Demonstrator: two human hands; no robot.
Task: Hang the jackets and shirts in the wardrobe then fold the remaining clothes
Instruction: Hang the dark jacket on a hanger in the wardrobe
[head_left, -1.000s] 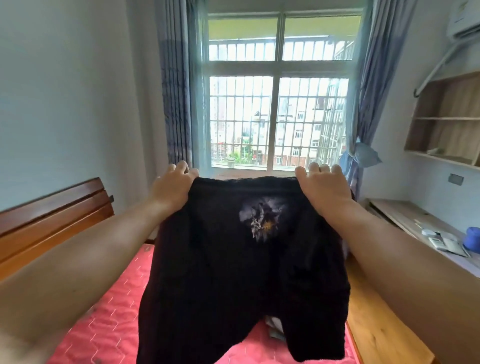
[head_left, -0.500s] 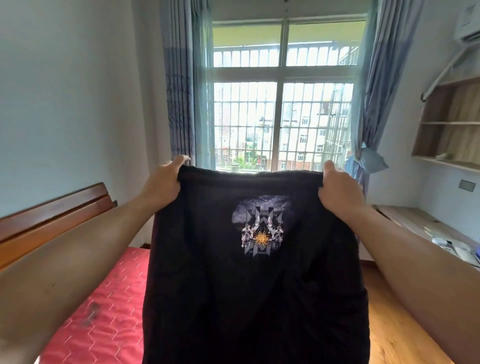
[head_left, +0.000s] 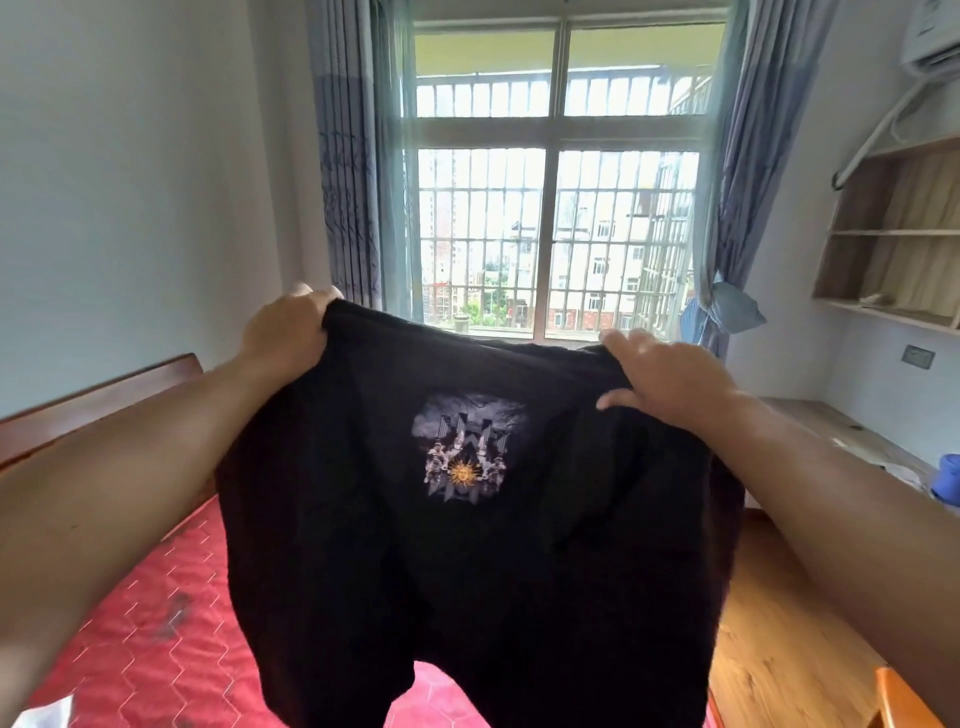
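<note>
Head view: a black shirt (head_left: 467, 545) hangs spread in the air at the centre of the frame, its lower edge dropping toward 6 o'clock in front of the red mattress (head_left: 130, 623); a grey print with a gold sun (head_left: 464, 460) faces the camera near the shirt's top; the left hand (head_left: 288, 340), at 10 o'clock of the shirt, grips the top edge, its fingers (head_left: 314, 300) curled round bunched cloth; the right hand (head_left: 670, 379), at 2 o'clock, holds the other top corner, thumb on the near side and fingers over the edge, slightly blurred; a wooden headboard (head_left: 104, 395) stands at 9 o'clock against the wall; a barred window (head_left: 556, 208) fills 12 o'clock between blue curtains (head_left: 348, 182); wooden shelves (head_left: 893, 234) hang at 2 o'clock; the bench (head_left: 831, 423) below them, at 3 o'clock, carries a blue cup (head_left: 948, 478); wooden floor (head_left: 769, 649) shows at 5 o'clock.
</note>
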